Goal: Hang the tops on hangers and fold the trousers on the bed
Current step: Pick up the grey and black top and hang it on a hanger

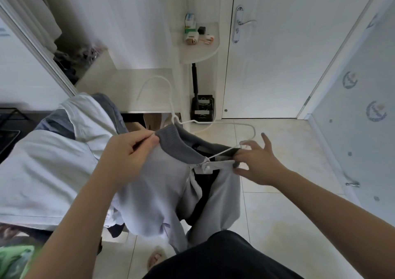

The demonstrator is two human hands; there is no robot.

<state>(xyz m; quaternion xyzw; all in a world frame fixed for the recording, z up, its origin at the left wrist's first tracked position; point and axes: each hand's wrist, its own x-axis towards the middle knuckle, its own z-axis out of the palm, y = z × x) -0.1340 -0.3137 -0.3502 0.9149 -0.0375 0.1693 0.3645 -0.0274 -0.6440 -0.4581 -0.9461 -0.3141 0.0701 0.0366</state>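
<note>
Head view: left hand (130,150) pinches jacket (162,182) collar, right hand (256,163) pinches its other front edge at 3 o'clock, with the bare hanger (157,77) arm at 12 o'clock of the right hand, which is nearer.

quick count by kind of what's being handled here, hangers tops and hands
thin white hanger: 1
light grey zip-up top with dark grey ribbed collar: 1
hands: 2, left hand and right hand
total: 4
</note>
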